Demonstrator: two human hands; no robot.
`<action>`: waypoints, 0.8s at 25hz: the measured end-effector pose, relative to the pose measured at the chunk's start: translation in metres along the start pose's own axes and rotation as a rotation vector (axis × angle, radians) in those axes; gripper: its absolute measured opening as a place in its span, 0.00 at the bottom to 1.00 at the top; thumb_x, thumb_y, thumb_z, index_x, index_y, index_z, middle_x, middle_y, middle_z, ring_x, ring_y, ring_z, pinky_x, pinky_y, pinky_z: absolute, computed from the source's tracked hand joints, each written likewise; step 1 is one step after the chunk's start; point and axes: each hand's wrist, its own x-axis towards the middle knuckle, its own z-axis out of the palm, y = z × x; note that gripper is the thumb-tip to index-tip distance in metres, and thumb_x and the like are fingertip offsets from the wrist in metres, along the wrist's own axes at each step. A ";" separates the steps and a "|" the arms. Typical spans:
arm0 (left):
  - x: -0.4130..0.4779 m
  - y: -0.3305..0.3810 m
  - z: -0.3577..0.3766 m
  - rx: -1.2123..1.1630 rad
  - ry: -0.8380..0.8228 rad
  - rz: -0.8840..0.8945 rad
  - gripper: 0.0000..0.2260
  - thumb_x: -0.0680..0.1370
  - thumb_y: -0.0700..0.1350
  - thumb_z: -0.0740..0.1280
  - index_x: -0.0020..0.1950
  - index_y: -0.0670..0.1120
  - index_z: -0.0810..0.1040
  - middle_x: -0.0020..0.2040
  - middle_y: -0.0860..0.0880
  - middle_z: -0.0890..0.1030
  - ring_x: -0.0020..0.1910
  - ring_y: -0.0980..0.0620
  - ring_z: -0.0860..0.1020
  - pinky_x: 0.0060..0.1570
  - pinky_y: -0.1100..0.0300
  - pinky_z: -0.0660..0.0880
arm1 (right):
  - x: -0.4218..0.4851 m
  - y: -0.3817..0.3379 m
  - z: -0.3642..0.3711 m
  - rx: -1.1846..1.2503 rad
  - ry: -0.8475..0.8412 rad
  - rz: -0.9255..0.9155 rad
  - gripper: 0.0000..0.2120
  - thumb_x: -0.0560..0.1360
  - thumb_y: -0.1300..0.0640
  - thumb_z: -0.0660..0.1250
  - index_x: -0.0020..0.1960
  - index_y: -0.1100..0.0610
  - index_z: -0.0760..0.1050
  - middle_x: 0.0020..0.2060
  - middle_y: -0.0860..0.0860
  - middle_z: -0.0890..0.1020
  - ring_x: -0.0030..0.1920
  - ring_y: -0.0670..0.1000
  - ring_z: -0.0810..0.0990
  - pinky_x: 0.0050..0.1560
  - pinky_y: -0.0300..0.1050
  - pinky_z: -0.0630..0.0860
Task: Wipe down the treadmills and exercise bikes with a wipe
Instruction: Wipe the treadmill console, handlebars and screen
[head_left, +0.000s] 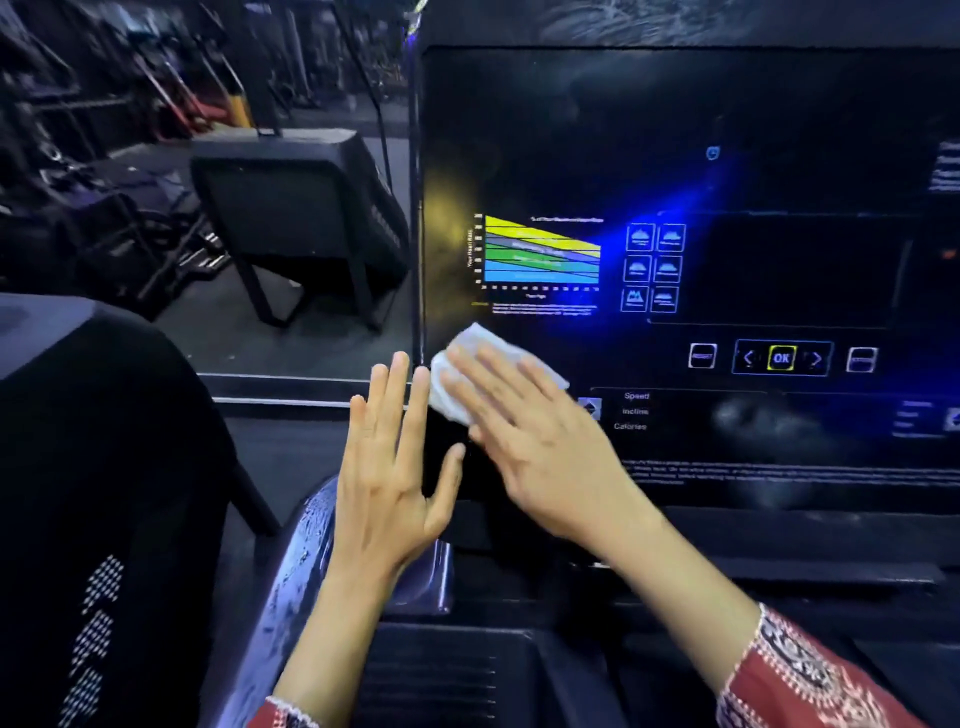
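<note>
A black treadmill console fills the right half of the head view, with a coloured heart-rate chart, blue program icons and a yellow OK button. A crumpled white wipe lies against the console's lower left corner. My right hand presses flat on the wipe with straight fingers, palm toward the panel. My left hand is held up just left of the console's edge, fingers straight and spread, holding nothing; whether its fingertips touch the edge I cannot tell.
Below the console a dark tray and a wet, shiny grey handrail run toward me. Another machine's black console stands at the near left. A further console and gym equipment stand behind on the dark floor.
</note>
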 end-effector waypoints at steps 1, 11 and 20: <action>0.001 0.000 0.000 -0.006 0.005 -0.002 0.27 0.78 0.49 0.60 0.74 0.38 0.60 0.74 0.39 0.60 0.75 0.42 0.56 0.75 0.52 0.50 | 0.012 0.010 -0.003 -0.032 0.049 0.057 0.22 0.80 0.58 0.54 0.74 0.60 0.64 0.74 0.55 0.65 0.75 0.52 0.60 0.75 0.48 0.50; 0.025 -0.007 0.002 -0.095 0.016 -0.030 0.29 0.77 0.49 0.61 0.74 0.36 0.60 0.75 0.40 0.59 0.76 0.44 0.55 0.75 0.53 0.49 | 0.075 0.018 -0.010 -0.033 0.147 0.134 0.22 0.80 0.60 0.53 0.74 0.62 0.63 0.73 0.57 0.65 0.75 0.55 0.60 0.75 0.47 0.47; 0.091 0.002 0.003 -0.227 0.056 0.077 0.28 0.77 0.46 0.61 0.74 0.34 0.60 0.76 0.40 0.57 0.76 0.45 0.54 0.75 0.54 0.49 | 0.104 0.041 -0.025 -0.098 0.129 0.060 0.24 0.80 0.59 0.49 0.74 0.60 0.63 0.74 0.56 0.64 0.75 0.55 0.60 0.74 0.49 0.49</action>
